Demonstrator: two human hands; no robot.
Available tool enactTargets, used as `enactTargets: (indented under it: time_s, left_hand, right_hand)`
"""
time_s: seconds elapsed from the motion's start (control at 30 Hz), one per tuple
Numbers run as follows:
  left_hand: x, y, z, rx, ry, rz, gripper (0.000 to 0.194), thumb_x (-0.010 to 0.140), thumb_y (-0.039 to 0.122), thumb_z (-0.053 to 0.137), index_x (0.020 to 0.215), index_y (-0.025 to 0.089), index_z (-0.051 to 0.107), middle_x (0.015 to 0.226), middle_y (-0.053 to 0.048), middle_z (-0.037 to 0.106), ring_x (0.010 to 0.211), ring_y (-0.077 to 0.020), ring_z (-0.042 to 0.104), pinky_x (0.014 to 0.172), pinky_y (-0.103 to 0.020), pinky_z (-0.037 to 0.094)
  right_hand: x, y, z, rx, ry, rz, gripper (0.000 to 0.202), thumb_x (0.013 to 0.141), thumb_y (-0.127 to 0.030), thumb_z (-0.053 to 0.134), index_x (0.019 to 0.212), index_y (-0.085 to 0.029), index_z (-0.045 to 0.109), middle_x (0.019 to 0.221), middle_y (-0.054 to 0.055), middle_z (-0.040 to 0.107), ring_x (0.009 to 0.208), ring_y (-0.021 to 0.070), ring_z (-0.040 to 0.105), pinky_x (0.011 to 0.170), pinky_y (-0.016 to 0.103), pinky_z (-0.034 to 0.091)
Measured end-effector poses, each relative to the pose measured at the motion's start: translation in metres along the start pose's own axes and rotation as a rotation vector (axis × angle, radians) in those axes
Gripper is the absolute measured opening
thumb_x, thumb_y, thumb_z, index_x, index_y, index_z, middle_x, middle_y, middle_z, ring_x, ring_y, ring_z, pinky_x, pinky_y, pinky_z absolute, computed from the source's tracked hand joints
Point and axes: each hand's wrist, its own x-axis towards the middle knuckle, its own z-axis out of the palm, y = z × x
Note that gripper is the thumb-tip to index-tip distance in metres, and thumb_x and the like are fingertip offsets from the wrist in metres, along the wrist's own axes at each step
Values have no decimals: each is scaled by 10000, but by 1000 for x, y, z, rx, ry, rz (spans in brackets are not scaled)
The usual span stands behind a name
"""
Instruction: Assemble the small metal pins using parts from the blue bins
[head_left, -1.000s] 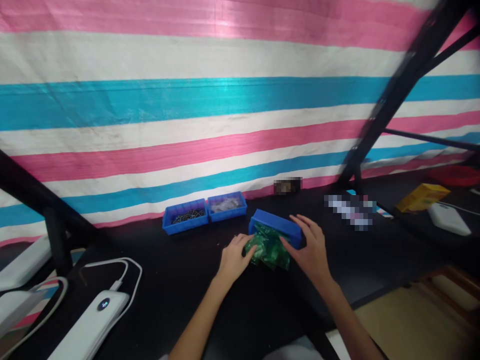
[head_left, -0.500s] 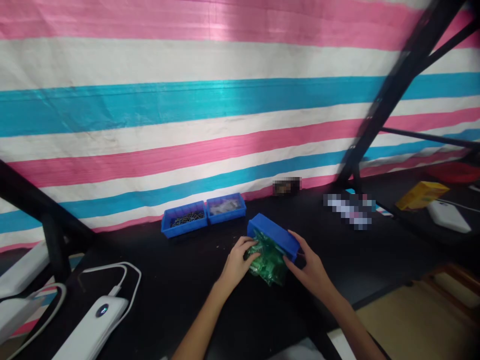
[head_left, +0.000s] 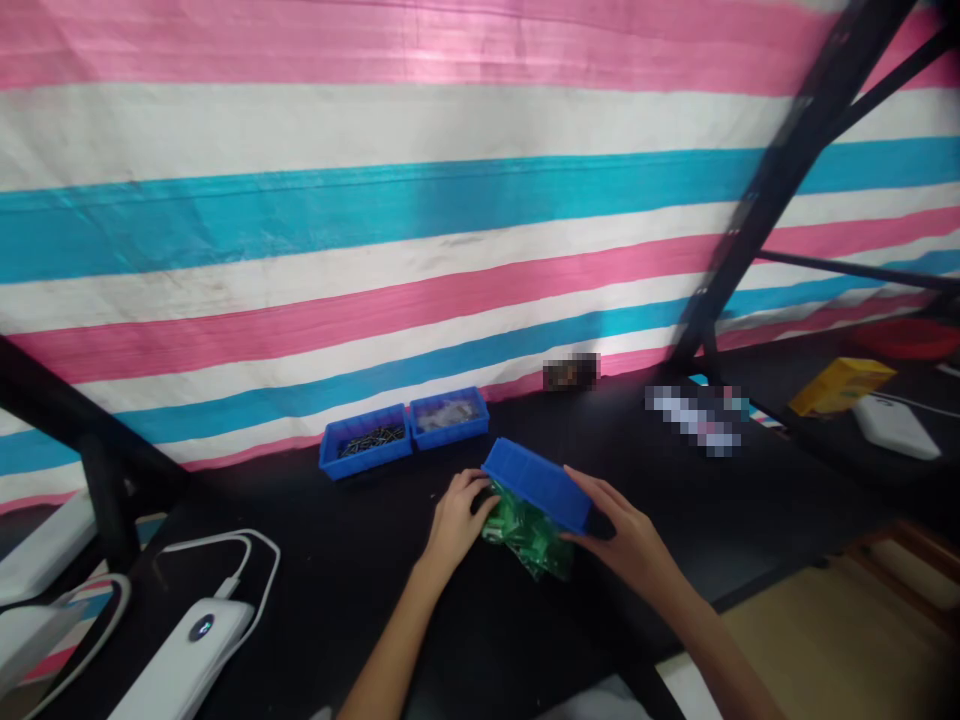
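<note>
A blue plastic bin is tipped on its side over the black table, its outer bottom turned up and away from me. My right hand grips its right end, thumb below and fingers above. Under the bin's open side lies a heap of shiny green plastic packets, whose contents I cannot make out. My left hand curls around the left side of the heap, its thumb on the green plastic and its fingertips close to the bin's left corner.
Behind stand two blue bins, one with dark screws, one with clear packets. A white power bank with a cable lies at left. A yellow box sits at right. Black frame bars rise before a striped sheet.
The blue bin has shifted slightly left and tipped further over the green packets. Both hands have moved a little left with it.
</note>
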Motion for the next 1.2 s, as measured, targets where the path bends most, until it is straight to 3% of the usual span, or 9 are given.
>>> enactTargets:
  time_s: [0.13, 0.33, 0.53, 0.67, 0.8, 0.93, 1.07, 1.2]
  left_hand:
    - [1, -5, -9, 59, 38, -15, 243, 824, 318, 460, 1002, 248, 609, 968, -45, 592, 929, -193, 538, 783, -320, 456]
    - [3, -8, -10, 93, -5, 23, 277, 860, 284, 382, 1012, 235, 609, 966, -57, 613, 920, -199, 532, 821, -363, 419]
    - [1, -11, -6, 112, 10, -62, 305, 864, 318, 376, 1091, 251, 568, 1105, -52, 595, 1094, -220, 478, 912, -431, 355]
    - [-7, -4, -6, 65, -4, -149, 359, 882, 322, 342, 1213, 281, 473, 1236, -48, 522, 1204, -211, 398, 971, -428, 317]
    - [-19, 9, -3, 63, -53, -229, 396, 888, 337, 326, 1279, 315, 384, 1308, -37, 453, 1255, -219, 329, 1012, -476, 253]
    - [-30, 24, 7, 102, -92, -287, 464, 872, 358, 364, 1327, 354, 276, 1382, -14, 343, 1288, -229, 256, 1015, -487, 258]
    - [-37, 38, 21, 112, -133, -307, 516, 871, 359, 363, 1357, 355, 187, 1422, 1, 256, 1314, -231, 176, 1039, -500, 208]
    - [-36, 56, 33, 90, -176, -317, 540, 873, 366, 354, 1367, 357, 135, 1446, 19, 179, 1330, -223, 100, 1061, -501, 145]
  right_hand:
    - [3, 5, -5, 109, -10, 16, 700, 681, -263, 649, 1302, -358, 340, 1283, -1, 452, 1134, 233, 468, 866, 334, 483]
    - [10, 9, -17, 276, -43, 14, 701, 640, -291, 684, 1278, -325, 397, 1249, 27, 483, 1105, 245, 486, 859, 356, 485]
    - [26, 17, -33, 481, -49, 63, 726, 613, -306, 708, 1274, -267, 410, 1254, 59, 474, 1081, 252, 496, 820, 359, 508]
    - [47, 28, -34, 636, 48, 139, 727, 616, -323, 706, 1269, -226, 403, 1221, 81, 500, 1019, 245, 536, 693, 304, 556]
    - [81, 48, -31, 741, 111, 299, 680, 643, -381, 672, 1247, -214, 408, 1026, 80, 602, 863, 233, 607, 510, 265, 554]
    - [119, 76, -20, 824, 21, 499, 618, 679, -450, 621, 1220, -225, 423, 933, 72, 637, 657, 189, 628, 343, 215, 472]
    - [147, 97, -2, 904, -5, 549, 534, 695, -477, 603, 1136, -189, 510, 907, 86, 651, 697, 187, 633, 448, 228, 493]
    - [161, 105, 10, 894, -53, 643, 556, 698, -503, 584, 1164, -215, 495, 1001, 82, 634, 764, 194, 635, 502, 246, 498]
